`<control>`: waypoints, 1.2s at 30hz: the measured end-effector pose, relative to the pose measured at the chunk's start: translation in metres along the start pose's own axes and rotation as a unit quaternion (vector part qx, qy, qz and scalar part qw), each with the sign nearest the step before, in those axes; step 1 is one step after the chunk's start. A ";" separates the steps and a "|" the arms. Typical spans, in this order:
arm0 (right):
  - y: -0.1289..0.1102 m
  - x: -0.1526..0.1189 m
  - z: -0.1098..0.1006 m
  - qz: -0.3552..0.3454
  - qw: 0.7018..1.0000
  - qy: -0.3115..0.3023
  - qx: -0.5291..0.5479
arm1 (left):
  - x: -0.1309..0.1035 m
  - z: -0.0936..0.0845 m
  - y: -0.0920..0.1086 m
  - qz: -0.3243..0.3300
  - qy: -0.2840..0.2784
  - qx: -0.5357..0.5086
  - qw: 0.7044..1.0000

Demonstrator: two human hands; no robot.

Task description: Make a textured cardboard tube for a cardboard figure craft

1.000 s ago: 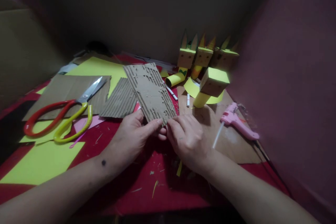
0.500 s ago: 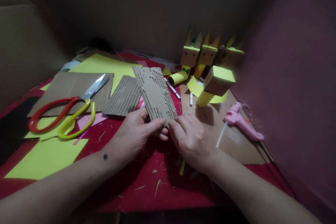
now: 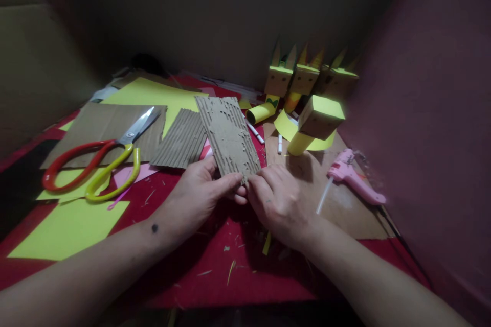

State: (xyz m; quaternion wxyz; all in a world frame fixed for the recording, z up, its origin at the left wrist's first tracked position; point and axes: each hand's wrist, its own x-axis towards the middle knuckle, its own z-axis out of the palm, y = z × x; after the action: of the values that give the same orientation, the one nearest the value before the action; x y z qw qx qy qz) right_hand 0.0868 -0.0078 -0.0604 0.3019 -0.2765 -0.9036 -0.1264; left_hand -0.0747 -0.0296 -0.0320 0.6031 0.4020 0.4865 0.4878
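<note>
A strip of corrugated cardboard, its top paper partly peeled so that ridges and torn patches show, tilts up between my hands. My left hand grips its lower end, thumb on top and fingers underneath. My right hand is closed at the lower right corner, fingertips pinching the edge close to the left thumb. Whatever lies inside the right fingertips is hidden. Just left of the strip lies a second ridged cardboard piece. Scissors with one red and one yellow handle rest on a flat cardboard sheet.
Yellow paper lies at the left front. A pink glue gun sits on a cardboard base at the right. Behind it stands a box-headed yellow figure, with several eared figures farther back. Scraps litter the red cloth.
Almost nothing differs. The view has shifted very slightly, and both hands keep their hold at the strip's lower end.
</note>
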 end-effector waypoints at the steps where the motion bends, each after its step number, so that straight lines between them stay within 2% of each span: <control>1: -0.001 0.000 0.001 0.004 1.000 0.005 -0.003 | -0.001 0.001 0.001 0.002 0.000 -0.001 1.000; 6: -0.005 0.002 -0.002 0.027 0.999 0.022 -0.038 | -0.007 0.010 0.008 0.001 0.014 0.035 0.999; 12: -0.003 0.003 -0.004 0.007 0.999 -0.001 -0.054 | -0.010 0.014 0.012 -0.001 0.034 0.079 0.996; 19: -0.001 0.003 -0.002 0.084 0.994 0.017 0.073 | -0.009 0.013 0.013 -0.006 0.045 0.105 0.993; 24: 0.000 0.003 -0.002 0.145 0.969 0.037 0.195 | -0.009 0.011 0.013 -0.013 0.039 0.111 0.993; 32: -0.002 0.005 -0.004 0.221 0.932 0.056 0.280 | -0.007 0.005 0.012 -0.030 0.036 0.175 0.983; 36: -0.002 0.009 -0.007 0.282 0.899 0.024 0.334 | -0.006 0.003 0.011 -0.028 0.022 0.171 0.985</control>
State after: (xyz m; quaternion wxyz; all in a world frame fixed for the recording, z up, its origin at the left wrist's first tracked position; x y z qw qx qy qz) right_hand 0.0828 -0.0085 -0.0501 0.4213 -0.3997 -0.7692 0.2666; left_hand -0.0739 -0.0333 -0.0200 0.5279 0.4751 0.5868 0.3888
